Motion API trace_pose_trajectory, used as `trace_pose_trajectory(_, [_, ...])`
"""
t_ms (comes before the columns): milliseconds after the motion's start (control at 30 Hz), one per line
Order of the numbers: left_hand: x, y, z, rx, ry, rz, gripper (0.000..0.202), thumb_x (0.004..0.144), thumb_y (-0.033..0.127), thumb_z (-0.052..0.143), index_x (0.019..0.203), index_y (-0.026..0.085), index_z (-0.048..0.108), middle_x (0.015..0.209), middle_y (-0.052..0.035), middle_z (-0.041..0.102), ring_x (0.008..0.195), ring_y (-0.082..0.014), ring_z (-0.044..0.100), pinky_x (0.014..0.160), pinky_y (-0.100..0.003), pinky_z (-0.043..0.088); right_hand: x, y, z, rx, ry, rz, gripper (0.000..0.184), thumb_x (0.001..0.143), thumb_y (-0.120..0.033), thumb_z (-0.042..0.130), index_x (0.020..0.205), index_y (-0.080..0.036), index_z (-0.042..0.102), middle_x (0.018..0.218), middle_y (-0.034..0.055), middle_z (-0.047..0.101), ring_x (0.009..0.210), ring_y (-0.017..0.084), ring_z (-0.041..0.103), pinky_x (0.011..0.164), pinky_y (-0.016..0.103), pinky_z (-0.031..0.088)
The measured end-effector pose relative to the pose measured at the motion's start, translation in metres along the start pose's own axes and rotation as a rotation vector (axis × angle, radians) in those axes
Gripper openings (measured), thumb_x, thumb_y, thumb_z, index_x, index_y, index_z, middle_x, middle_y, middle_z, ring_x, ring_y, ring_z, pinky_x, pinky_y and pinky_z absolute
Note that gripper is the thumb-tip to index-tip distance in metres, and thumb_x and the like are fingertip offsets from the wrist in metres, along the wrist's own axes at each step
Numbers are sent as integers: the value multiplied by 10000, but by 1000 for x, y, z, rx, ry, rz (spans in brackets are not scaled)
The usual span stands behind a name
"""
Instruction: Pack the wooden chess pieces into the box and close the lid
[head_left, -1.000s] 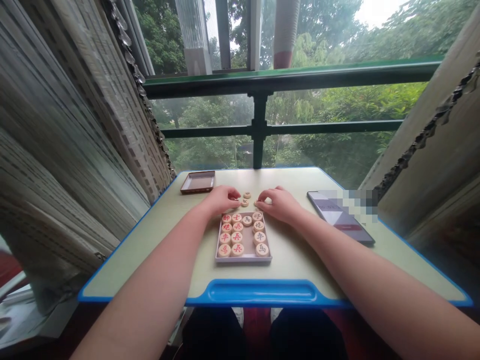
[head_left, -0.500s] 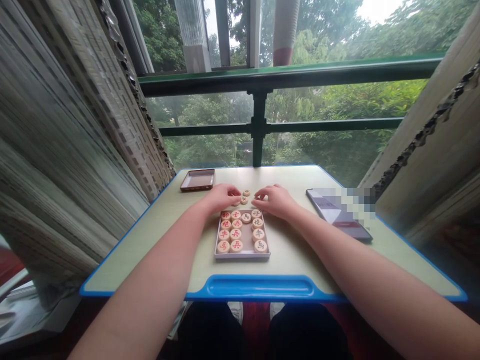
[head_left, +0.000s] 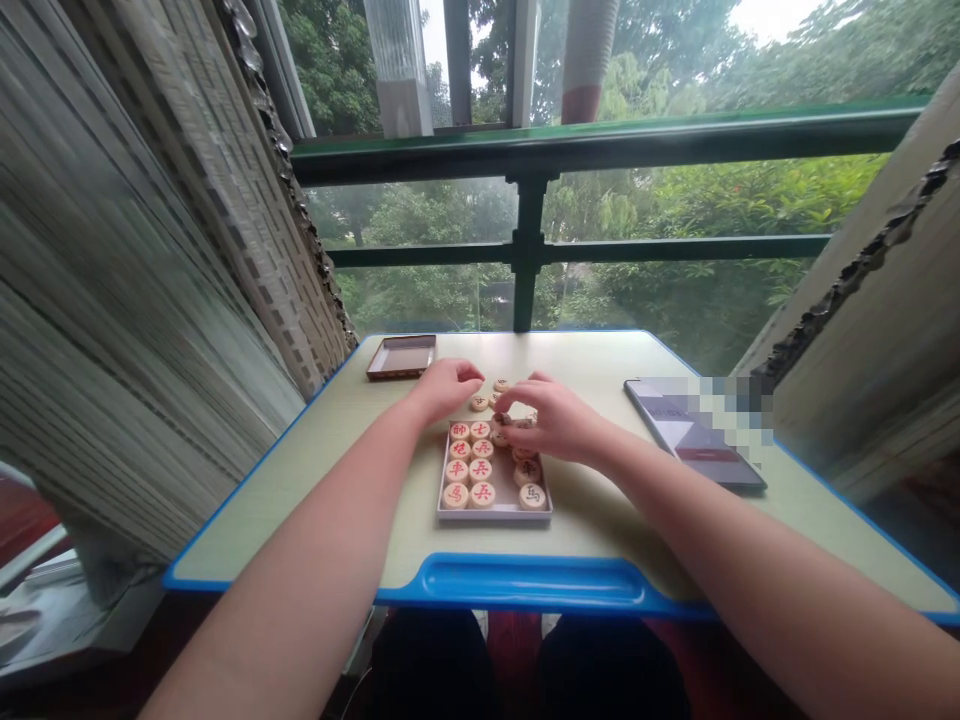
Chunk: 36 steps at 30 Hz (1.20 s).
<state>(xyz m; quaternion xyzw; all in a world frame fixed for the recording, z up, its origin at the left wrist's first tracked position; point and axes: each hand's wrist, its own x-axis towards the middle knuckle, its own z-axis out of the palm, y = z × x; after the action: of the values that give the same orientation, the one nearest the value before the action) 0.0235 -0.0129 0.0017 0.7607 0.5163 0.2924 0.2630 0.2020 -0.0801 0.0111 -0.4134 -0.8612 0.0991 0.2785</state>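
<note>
A shallow grey tray [head_left: 495,516] lies on the small table and holds several round wooden chess pieces [head_left: 469,466] with red or dark characters. Just beyond it lie a few loose pieces [head_left: 480,402]. My left hand [head_left: 442,388] rests by those loose pieces with its fingers curled; what is under the fingertips is hidden. My right hand [head_left: 547,425] hovers over the tray's far right corner. Its thumb and fingers pinch a chess piece [head_left: 500,421].
A dark phone [head_left: 697,440] lies at the table's right. A brown shallow lid [head_left: 401,356] sits at the far left corner. The table [head_left: 600,520] has a blue rim with a groove [head_left: 532,583] in front. Curtains [head_left: 150,300] hang on both sides, and a green railing [head_left: 529,250] stands behind.
My right hand has moved from the loose pieces back over the tray's far right corner. The left hand has stayed by the loose pieces. The view has shifted slightly.
</note>
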Motion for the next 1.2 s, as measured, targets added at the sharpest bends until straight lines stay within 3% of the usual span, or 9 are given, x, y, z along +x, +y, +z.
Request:
trace_pose_trajectory(167, [0,-1,0,-1,-23,17,211,707,252,547,834,132,665,825,-43,691,774,-165,607,708,-255,459,0,-7,5,-68,-52,57,334,649,-183,644,980,-212,621,890,14,682,854,201,510,715,309,430])
trace_pose_trajectory(367, [2,-3,2,44,-49,10,223,708,264,541,835,137,673,818,-45,692,763,-168,607,686,-251,456,4,-7,4,-171,-102,12,104,668,-221,629,763,-198,663,788,30,659,756,178,510,761,312,402])
trace_pose_trajectory(667, [3,-1,2,90,-81,12,248,714,272,528,860,129,668,835,-60,690,774,-178,612,707,-266,462,5,-6,4,-169,-125,34,179,674,-235,624,826,-205,712,838,52,644,818,196,522,775,314,400])
trace_pose_trajectory(967, [-8,5,-20,-65,-454,-73,556,624,259,625,1169,183,548,1111,-82,616,958,-195,600,843,-292,466,5,-9,2,-171,-131,31,208,677,-240,622,865,-203,703,835,43,657,820,199,546,765,314,403])
trace_pose_trajectory(1200, [-12,9,-23,-23,-500,-13,586,596,237,628,1179,216,561,1151,-67,591,993,-215,576,871,-316,449,5,-13,-2,-166,-149,40,189,687,-241,616,849,-194,701,835,46,669,827,195,551,784,320,400])
